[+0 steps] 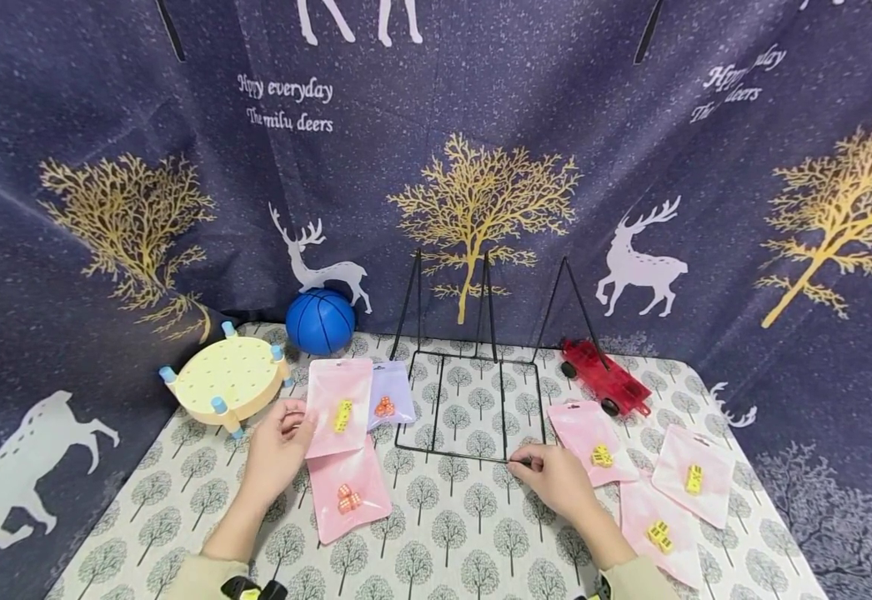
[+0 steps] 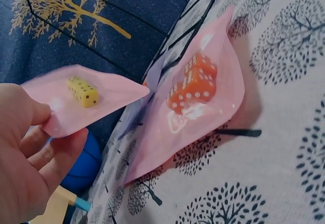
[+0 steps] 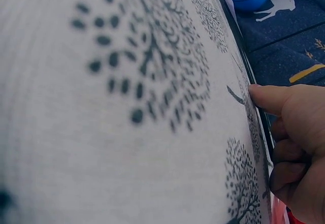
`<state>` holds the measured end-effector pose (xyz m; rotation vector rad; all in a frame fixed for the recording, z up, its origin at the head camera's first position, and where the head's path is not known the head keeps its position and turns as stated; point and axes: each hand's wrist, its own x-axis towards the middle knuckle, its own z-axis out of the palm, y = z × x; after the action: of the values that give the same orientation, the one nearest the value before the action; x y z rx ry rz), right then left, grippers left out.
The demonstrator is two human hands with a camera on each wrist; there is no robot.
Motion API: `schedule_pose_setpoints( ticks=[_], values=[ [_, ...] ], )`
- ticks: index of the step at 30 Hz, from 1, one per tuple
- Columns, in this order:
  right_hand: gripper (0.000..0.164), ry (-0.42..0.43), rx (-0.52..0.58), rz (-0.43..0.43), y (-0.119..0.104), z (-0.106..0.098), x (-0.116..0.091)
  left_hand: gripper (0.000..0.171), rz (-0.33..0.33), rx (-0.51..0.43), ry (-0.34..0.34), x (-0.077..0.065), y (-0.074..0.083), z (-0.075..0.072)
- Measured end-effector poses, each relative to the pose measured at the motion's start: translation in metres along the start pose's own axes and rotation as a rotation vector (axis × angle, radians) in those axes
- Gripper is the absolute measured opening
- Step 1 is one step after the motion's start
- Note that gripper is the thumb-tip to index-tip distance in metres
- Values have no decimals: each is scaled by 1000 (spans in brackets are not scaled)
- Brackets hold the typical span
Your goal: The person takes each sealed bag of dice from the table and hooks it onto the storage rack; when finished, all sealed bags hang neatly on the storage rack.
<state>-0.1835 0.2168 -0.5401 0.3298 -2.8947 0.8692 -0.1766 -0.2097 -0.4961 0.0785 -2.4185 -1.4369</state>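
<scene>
My left hand (image 1: 277, 446) pinches the left edge of a pink zip bag (image 1: 333, 379) with yellow dice (image 2: 83, 93) inside. In the left wrist view this bag is raised off the table. Below it lies another pink bag (image 1: 368, 487) with orange dice (image 2: 195, 82), and a lilac bag (image 1: 402, 386) with orange dice sits behind, partly covered. At the front right corner of a black wire rack (image 1: 451, 455), my right hand (image 1: 553, 477) grips the front wire between thumb and curled fingers. The rack stands on the table with pointed uprights at its back.
Several pink bags with yellow dice, one of them a pink bag (image 1: 669, 567), lie at the right. A red toy cart (image 1: 608, 379) sits behind them. Back left are a blue ball (image 1: 321, 322) and a round yellow stool-like piece (image 1: 226, 379) with blue-tipped legs. A dark curtain (image 1: 436, 108) hangs behind.
</scene>
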Motion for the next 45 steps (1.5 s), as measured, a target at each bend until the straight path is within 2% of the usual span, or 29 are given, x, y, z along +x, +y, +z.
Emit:
schedule_pose_setpoints(
  ticks=[7,10,14,19,24,28,36,45],
  values=[
    [10,-18,1,26,0,0,0,18,102,-66,2,-2,5,2],
    [9,-21,2,32,0,0,0,18,119,-104,-28,-5,9,3],
    [10,-19,3,32,-1,0,0,17,110,-155,-61,-9,17,4],
    [10,-16,7,32,-1,-1,0,12,135,-240,-93,-15,38,2],
    [10,-11,12,29,-1,0,0,12,220,-308,-113,-24,62,-2],
    [9,-12,8,33,0,0,0,13,269,-346,-109,-27,73,-3],
    [10,-21,22,47,-1,-1,0,13,299,-429,-101,-29,86,-2],
    [8,-18,28,42,0,0,0,14,309,-454,-93,-29,96,1]
  ],
)
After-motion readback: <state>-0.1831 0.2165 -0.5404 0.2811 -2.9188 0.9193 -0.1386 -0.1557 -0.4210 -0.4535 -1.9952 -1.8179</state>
